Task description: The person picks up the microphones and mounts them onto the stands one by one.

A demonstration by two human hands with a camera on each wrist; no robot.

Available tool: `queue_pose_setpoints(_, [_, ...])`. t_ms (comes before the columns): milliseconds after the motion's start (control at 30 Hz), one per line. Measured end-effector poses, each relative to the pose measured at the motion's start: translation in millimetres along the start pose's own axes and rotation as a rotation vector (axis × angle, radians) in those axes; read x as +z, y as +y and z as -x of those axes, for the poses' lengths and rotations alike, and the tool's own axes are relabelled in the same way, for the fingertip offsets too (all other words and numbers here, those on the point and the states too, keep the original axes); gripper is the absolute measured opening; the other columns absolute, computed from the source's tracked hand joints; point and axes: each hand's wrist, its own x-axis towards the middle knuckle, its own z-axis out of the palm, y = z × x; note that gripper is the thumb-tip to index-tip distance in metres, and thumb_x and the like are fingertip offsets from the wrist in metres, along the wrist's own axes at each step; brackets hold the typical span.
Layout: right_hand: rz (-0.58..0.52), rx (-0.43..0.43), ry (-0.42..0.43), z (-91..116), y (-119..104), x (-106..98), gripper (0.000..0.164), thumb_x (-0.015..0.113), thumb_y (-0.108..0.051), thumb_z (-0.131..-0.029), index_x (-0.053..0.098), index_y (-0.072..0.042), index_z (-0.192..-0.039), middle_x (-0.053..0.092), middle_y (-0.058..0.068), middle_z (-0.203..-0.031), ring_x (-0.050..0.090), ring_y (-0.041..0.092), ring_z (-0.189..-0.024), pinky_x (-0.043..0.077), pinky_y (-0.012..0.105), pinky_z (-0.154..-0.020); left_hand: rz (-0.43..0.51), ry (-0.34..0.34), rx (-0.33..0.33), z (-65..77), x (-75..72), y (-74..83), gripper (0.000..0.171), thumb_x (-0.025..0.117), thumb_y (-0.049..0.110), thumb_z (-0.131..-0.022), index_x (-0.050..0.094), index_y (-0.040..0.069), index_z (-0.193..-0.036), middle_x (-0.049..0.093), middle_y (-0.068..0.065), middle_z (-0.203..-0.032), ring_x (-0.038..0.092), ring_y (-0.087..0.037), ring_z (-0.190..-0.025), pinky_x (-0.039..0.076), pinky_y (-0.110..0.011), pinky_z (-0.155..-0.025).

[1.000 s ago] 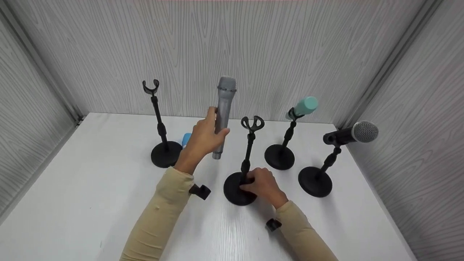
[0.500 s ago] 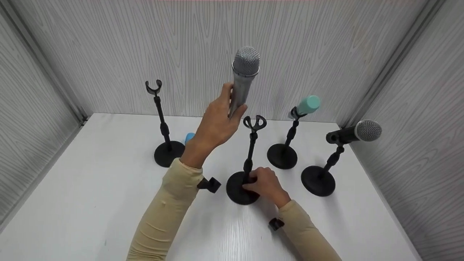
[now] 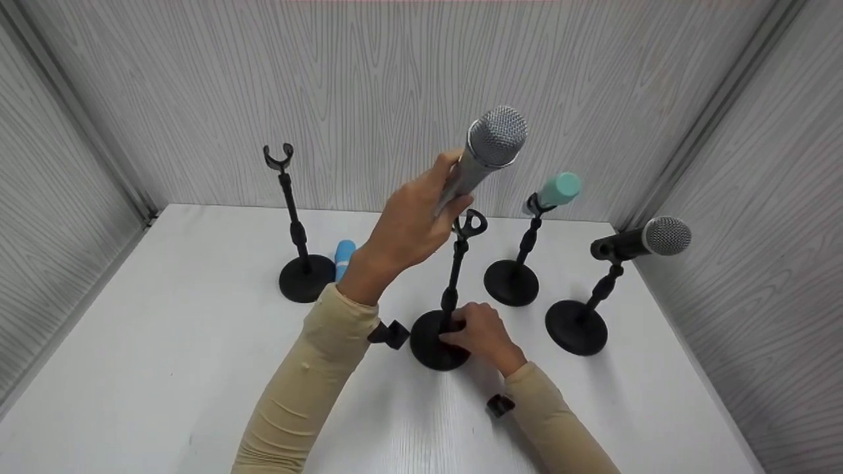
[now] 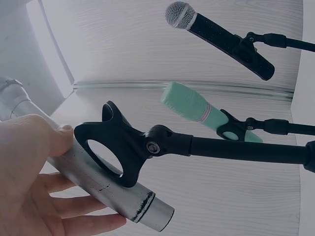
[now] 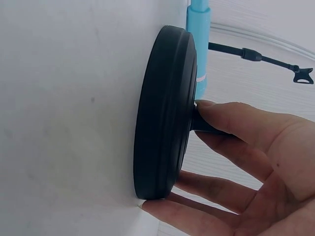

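A silver microphone [image 3: 495, 139] tilts over the middle microphone stand, its mesh head up and to the right. My left hand [image 3: 411, 220] grips its body between thumb and fingers. In the left wrist view the stand's black clip [image 4: 125, 147] is right beside the microphone's grey handle [image 4: 91, 172]; whether they touch I cannot tell. Low on that stand, my right hand [image 3: 484, 336] pinches the pole just above the round black base [image 3: 428, 349]. The right wrist view has the thumb and a finger on the pole, with lower fingertips near the base's rim [image 5: 165, 118].
To the left stands a microphone stand with a bare clip [image 3: 279, 161]; a blue microphone [image 3: 344, 257] lies beside its base. On the right, two more stands hold a mint-green microphone [image 3: 558, 191] and a black microphone [image 3: 649, 239]. Wood-grain walls [image 3: 217, 85] enclose the white table [image 3: 164, 329].
My left hand has carried the silver microphone rightward to the middle stand's clip, tilting its head toward the camera. My right hand keeps its hold on the pole.
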Motion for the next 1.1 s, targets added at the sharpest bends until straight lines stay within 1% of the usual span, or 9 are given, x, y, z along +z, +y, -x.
queue_pose_setpoints(167, [-0.003,-0.002,-0.012,-1.3,0.3,0.7,0.013,0.087,-0.019,-0.079,0.078,-0.009,-0.077,0.072,0.0,-0.068,0.052,0.008,-0.066,0.044,0.027,-0.063,-0.018,0.0,0.02,-0.3,1.2,1.1,0.046,0.059,0.023,-0.105,0.042,0.017,-0.147,0.068,-0.01,-0.133,0.07,-0.024,-0.114,0.058,-0.046,-0.09])
queue_pose_setpoints(267, [-0.002,-0.002,-0.013,-1.8,0.2,0.9,0.013,0.086,-0.018,-0.079,0.078,-0.009,-0.077,0.071,0.001,-0.067,0.052,0.009,-0.065,0.044,0.027,-0.062,-0.023,-0.013,0.019,-0.5,2.2,1.5,0.048,0.059,0.024,-0.105,0.042,0.02,-0.149,0.067,-0.009,-0.134,0.07,-0.023,-0.115,0.058,-0.047,-0.09])
queue_pose_setpoints(467, [-0.007,0.02,-0.017,-2.6,0.3,0.5,0.012,0.087,-0.018,-0.079,0.078,-0.01,-0.077,0.071,0.0,-0.067,0.051,0.01,-0.066,0.044,0.027,-0.063,0.006,-0.042,0.024,-1.0,4.0,1.5,0.049,0.057,0.024,-0.106,0.04,0.022,-0.152,0.065,-0.009,-0.139,0.068,-0.022,-0.117,0.057,-0.045,-0.092])
queue_pose_setpoints(633, [-0.02,0.031,-0.023,-3.9,1.3,0.9,0.012,0.086,-0.018,-0.08,0.078,-0.011,-0.077,0.071,0.0,-0.067,0.052,0.011,-0.066,0.044,0.027,-0.063,0.014,-0.061,0.012,-0.2,5.9,0.6,0.051,0.057,0.023,-0.106,0.04,0.018,-0.153,0.063,-0.008,-0.139,0.067,-0.021,-0.118,0.057,-0.043,-0.093])
queue_pose_setpoints(733, [-0.024,0.038,-0.027,-4.4,1.7,1.5,0.013,0.086,-0.019,-0.08,0.077,-0.012,-0.076,0.069,-0.001,-0.065,0.052,0.011,-0.066,0.043,0.027,-0.062,0.006,-0.07,0.015,0.6,7.7,-0.8,0.051,0.058,0.022,-0.105,0.041,0.015,-0.153,0.062,-0.007,-0.14,0.066,-0.02,-0.121,0.056,-0.042,-0.096])
queue_pose_setpoints(833, [-0.024,0.038,-0.026,-4.5,1.8,2.1,0.014,0.086,-0.019,-0.08,0.076,-0.012,-0.074,0.068,-0.002,-0.064,0.051,0.011,-0.066,0.043,0.027,-0.061,-0.008,-0.072,0.023,1.1,9.5,-2.2,0.051,0.059,0.023,-0.105,0.043,0.014,-0.152,0.064,-0.006,-0.138,0.066,-0.02,-0.12,0.056,-0.042,-0.097])
queue_pose_setpoints(967, [-0.027,0.031,-0.026,-3.9,2.0,2.8,0.014,0.087,-0.018,-0.079,0.076,-0.011,-0.074,0.069,-0.001,-0.065,0.051,0.01,-0.066,0.044,0.027,-0.062,-0.028,-0.082,0.013,2.4,10.7,-2.7,0.051,0.06,0.029,-0.104,0.045,0.015,-0.151,0.065,-0.004,-0.135,0.066,-0.018,-0.117,0.057,-0.043,-0.095])
queue_pose_setpoints(1033, [-0.029,0.025,-0.026,-3.6,2.2,2.9,0.013,0.087,-0.018,-0.079,0.077,-0.011,-0.074,0.071,-0.001,-0.066,0.052,0.009,-0.066,0.045,0.027,-0.063,-0.039,-0.092,0.005,3.2,10.9,-2.6,0.056,0.064,0.036,-0.102,0.045,0.016,-0.151,0.065,-0.003,-0.135,0.066,-0.018,-0.117,0.056,-0.043,-0.095])
queue_pose_setpoints(1100, [-0.026,0.015,-0.024,-3.4,2.4,2.6,0.013,0.087,-0.018,-0.079,0.077,-0.011,-0.075,0.072,-0.001,-0.067,0.053,0.009,-0.066,0.046,0.028,-0.063,-0.048,-0.105,-0.002,3.6,11.2,-2.7,0.066,0.069,0.045,-0.097,0.044,0.018,-0.152,0.065,-0.002,-0.135,0.065,-0.018,-0.117,0.056,-0.044,-0.094])
